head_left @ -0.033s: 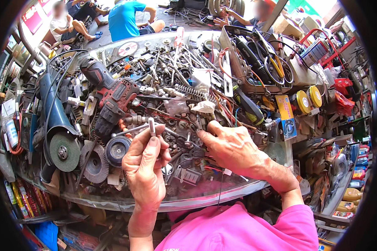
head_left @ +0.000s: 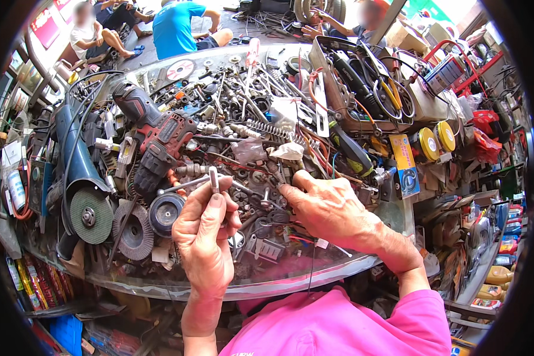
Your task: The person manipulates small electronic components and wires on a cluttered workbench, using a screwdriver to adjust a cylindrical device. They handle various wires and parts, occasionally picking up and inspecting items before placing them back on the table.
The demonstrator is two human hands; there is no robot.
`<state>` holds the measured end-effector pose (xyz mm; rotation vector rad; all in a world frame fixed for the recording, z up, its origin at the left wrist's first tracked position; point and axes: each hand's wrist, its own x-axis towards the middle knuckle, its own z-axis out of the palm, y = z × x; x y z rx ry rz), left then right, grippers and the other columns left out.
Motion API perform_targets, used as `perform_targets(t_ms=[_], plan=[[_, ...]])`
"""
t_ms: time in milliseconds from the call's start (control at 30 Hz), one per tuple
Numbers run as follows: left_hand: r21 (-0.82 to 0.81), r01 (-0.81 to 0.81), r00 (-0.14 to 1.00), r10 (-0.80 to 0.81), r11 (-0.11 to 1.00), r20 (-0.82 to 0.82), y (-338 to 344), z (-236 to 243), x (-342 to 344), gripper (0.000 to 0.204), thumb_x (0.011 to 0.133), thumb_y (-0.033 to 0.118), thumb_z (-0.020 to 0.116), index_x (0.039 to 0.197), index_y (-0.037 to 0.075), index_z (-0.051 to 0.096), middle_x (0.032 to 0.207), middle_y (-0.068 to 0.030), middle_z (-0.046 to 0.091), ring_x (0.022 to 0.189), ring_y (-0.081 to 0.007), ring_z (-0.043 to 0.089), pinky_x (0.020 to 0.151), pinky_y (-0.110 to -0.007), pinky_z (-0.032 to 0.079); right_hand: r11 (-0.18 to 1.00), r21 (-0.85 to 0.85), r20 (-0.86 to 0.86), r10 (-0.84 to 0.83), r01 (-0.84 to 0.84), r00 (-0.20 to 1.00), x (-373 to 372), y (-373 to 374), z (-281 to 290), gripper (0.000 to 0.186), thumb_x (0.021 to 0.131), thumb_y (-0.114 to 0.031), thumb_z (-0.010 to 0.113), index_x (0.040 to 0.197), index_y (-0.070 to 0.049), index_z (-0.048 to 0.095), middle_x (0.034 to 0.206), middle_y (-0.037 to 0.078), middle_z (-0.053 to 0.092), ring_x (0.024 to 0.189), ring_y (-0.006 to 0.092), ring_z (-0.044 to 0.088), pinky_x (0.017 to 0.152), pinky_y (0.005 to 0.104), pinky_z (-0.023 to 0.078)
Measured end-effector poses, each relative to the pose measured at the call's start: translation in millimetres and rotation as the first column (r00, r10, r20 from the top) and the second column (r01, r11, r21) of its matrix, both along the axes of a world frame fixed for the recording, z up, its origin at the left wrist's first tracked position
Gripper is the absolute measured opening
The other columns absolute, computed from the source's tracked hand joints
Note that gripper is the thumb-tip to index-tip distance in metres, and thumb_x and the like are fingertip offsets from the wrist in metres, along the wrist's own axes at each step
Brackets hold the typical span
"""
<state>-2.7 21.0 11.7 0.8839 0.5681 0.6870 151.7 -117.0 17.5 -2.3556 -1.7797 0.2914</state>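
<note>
My left hand [head_left: 207, 231] pinches a short silver metal pin [head_left: 214, 181] upright between thumb and fingers, above the glass-topped bench [head_left: 261, 286]. My right hand [head_left: 332, 210] reaches into a heap of small metal parts [head_left: 261, 196], fingers curled at a small fitting [head_left: 280, 177]; what they grip is partly hidden. Just beyond and left of my left hand are a black round wheel [head_left: 166, 213], a grey flap disc [head_left: 133, 231] and a red-and-black cordless drill [head_left: 160, 142]. A green-and-black tool handle [head_left: 350, 148] lies beyond my right hand.
An angle grinder [head_left: 80, 160] is at left. An open case of tools [head_left: 365, 83] and two yellow round tins [head_left: 436, 141] are at right. Beyond the bench, a person in a blue shirt [head_left: 172, 26] and other people sit. Shelves of stock [head_left: 504, 249] line the right side.
</note>
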Motion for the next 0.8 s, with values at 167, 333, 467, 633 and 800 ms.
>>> perform_targets(t_ms=[167, 333, 467, 633, 800], plan=[[0.007, 0.005, 1.0, -0.005, 1.0, -0.007, 2.2, -2.3, 0.1, 0.025, 0.098, 0.011, 0.06, 0.119, -0.003, 0.064, 0.086, -0.0015, 0.065, 0.066, -0.0057, 0.057, 0.058, -0.016, 0.042, 0.998, -0.071, -0.042, -0.004, 0.001, 0.999, 4.5, -0.8, 6.0, 0.039, 0.081, -0.018, 0.072, 0.117, -0.01, 0.062, 0.098, 0.012, 0.057, 0.08, 0.0332, 0.067, 0.064, 0.0437, 0.052], [0.011, 0.012, 0.999, -0.012, 1.0, -0.039, 1.0, -1.6, 0.5, 0.025, 0.098, 0.011, 0.061, 0.118, -0.002, 0.066, 0.085, -0.0014, 0.066, 0.066, -0.0055, 0.057, 0.057, -0.016, 0.041, 1.0, -0.014, -0.028, -0.002, 0.001, 1.0, -6.0, 1.5, 2.2, 0.032, 0.083, -0.017, 0.069, 0.113, -0.01, 0.063, 0.093, 0.012, 0.057, 0.078, 0.0325, 0.066, 0.061, 0.0435, 0.051], [0.063, 0.047, 0.995, -0.042, 0.997, -0.088, -1.7, 0.0, 1.0, 0.024, 0.097, 0.013, 0.063, 0.116, -0.001, 0.067, 0.081, -0.0011, 0.066, 0.063, -0.0044, 0.056, 0.056, -0.015, 0.04, 0.994, 0.069, 0.056, 0.08, -0.084, 0.995, -11.3, 1.4, -10.2, 0.03, 0.08, -0.012, 0.065, 0.109, -0.007, 0.064, 0.091, 0.012, 0.054, 0.083, 0.0302, 0.065, 0.061, 0.042, 0.053], [0.084, 0.104, 0.986, -0.091, 0.991, -0.142, -5.8, 1.8, 3.0, 0.023, 0.095, 0.013, 0.064, 0.113, -0.001, 0.068, 0.078, -0.0013, 0.064, 0.058, -0.0056, 0.056, 0.048, -0.015, 0.041, 0.995, 0.041, 0.189, 0.086, -0.096, 0.978, -18.0, 4.2, -11.8, 0.019, 0.083, -0.014, 0.064, 0.1, -0.004, 0.06, 0.092, 0.012, 0.054, 0.083, 0.0265, 0.065, 0.062, 0.0359, 0.053], [0.087, 0.12, 0.979, -0.104, 0.989, -0.174, -6.6, 2.6, 3.8, 0.022, 0.096, 0.014, 0.064, 0.111, -0.001, 0.069, 0.077, -0.0014, 0.065, 0.056, -0.005, 0.056, 0.049, -0.015, 0.04, 0.959, 0.225, -0.165, -0.137, 0.172, 0.977, -8.8, -1.3, -10.1, 0.023, 0.093, -0.021, 0.067, 0.104, -0.003, 0.058, 0.089, 0.016, 0.064, 0.077, 0.0355, 0.067, 0.061, 0.0423, 0.053]])
